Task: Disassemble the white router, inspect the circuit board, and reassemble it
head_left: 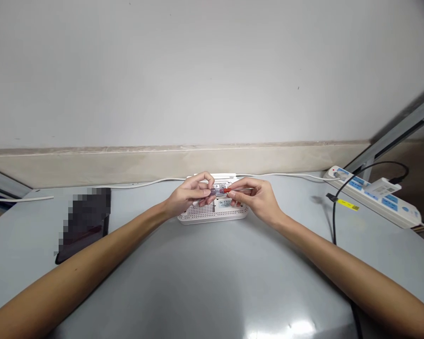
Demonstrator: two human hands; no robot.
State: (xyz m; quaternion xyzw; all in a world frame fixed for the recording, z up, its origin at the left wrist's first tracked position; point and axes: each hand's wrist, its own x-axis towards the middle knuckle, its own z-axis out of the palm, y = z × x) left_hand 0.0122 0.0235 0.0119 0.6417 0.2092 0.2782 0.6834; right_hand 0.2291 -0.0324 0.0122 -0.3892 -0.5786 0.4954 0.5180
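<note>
Reads as a small electronics work spot, bench type; can't tell if workshop, office or home. Evidence: smooth gray tabletop (183, 282) across the lower frame, pushed up to a plain pale wall (212, 84) with a beige skirting strip (127, 165) along its base. Metal framing (410, 117) at right edge, more at far left. Multi-socket power strip (410, 216) right of frame, white adapter (381, 188) on it, black cable (334, 221) with yellow tag (346, 204). Center: vented white unit (215, 216), label up, screwdriver (227, 190) above it.
</note>
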